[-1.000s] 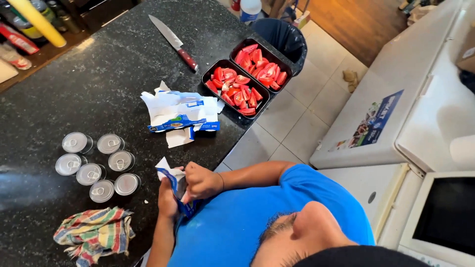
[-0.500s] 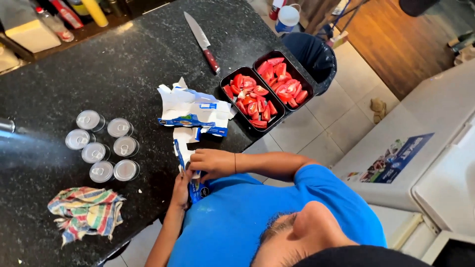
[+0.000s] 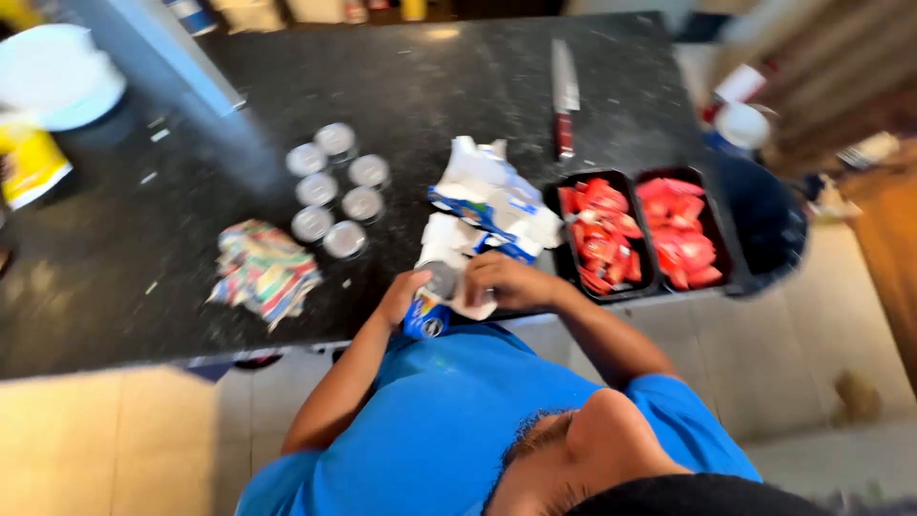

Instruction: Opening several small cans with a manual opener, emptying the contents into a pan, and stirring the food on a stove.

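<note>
On the black speckled worktop (image 3: 458, 86), 6 bare silver cans (image 3: 330, 191) stand done; your left hand (image 3: 406, 294) grips a blue-labelled can (image 3: 430, 304) while your right-hand fingers (image 3: 482, 272) pinch its torn paper label (image 3: 458, 250).

Black speckled counter (image 3: 458, 86), red pieces (image 3: 602, 234) in black trays (image 3: 554, 201), multicoloured striped cloth (image 3: 263, 268), blue-and-white can (image 3: 427, 311)

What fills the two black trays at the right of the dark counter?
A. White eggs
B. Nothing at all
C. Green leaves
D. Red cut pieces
D: both black trays hold red cut pieces, just below the knife lying on the counter.
</note>
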